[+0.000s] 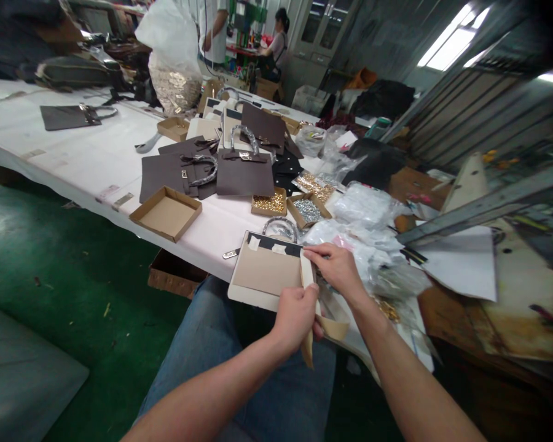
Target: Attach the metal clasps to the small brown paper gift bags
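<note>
A handbag panel [270, 273] lies at the table's front edge above my lap, its beige lining side up, with a dark top band and a film-wrapped handle [280, 224] beyond it. Along its right edge runs a pale strip [308, 276] that looks like tape, with a tan tail [334, 328] curling below. My left hand [297, 313] is closed around the strip near the lower right corner. At the upper right corner, the fingers of my right hand [336, 267] pinch the strip's upper end. A metal-tipped strap [231, 253] sticks out left of the panel.
Boxes of gold rivets [270, 202] and silver rivets [308, 210] stand beyond the panel, beside stacked brown handbag panels [245, 173]. A shallow cardboard tray [166, 213] sits left. Plastic bags [364, 205] crowd the right, near a slanted metal bar [479, 199]. Two people are in the background.
</note>
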### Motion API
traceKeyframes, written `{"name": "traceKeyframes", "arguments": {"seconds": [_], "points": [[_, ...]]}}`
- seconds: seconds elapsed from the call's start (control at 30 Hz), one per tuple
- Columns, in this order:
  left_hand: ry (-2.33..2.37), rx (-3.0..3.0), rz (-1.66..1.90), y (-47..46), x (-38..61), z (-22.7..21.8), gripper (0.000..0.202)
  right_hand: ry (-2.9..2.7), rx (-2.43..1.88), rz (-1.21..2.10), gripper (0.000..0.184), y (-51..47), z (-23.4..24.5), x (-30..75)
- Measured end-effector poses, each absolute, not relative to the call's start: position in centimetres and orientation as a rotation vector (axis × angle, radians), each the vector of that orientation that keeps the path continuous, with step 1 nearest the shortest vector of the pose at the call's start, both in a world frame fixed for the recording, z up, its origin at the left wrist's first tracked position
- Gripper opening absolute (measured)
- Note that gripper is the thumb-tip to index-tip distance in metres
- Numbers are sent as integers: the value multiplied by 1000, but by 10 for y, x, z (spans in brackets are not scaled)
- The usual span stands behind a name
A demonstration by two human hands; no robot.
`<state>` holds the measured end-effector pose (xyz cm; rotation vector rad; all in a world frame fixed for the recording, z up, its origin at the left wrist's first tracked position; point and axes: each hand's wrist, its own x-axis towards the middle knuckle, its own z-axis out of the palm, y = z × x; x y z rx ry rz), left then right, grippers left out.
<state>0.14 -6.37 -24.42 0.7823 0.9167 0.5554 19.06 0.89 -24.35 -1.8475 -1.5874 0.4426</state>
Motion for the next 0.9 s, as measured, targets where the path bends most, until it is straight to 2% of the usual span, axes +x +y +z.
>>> {"name": "traceKeyframes", "arguments": {"seconds": [0.27, 0.4, 0.43, 0.53, 0.6, 0.7, 0.9], "points": [[896, 785, 591, -64, 2, -249, 62, -1581, -1867, 412, 29, 9, -245, 189], [912, 772, 581, -64, 1, -247, 61, -1521, -1907, 367, 60, 12, -249, 193], [913, 772, 580, -64, 0, -246, 61, -1532, -1899, 380, 61, 13, -250, 194], [913, 773, 574, -64, -1, -246, 60, -1589, -1884, 498, 42, 19, -251, 195], [916, 779, 566, -64, -2, -247, 61, -1563, -1914, 572, 36, 23, -248, 195], [915, 783, 562, -63, -3, -250, 63, -1517, -1936, 651, 36, 26, -242, 196], [893, 771, 548, -65, -4, -254, 63, -1508, -1914, 912, 50, 25, -236, 200]]}}
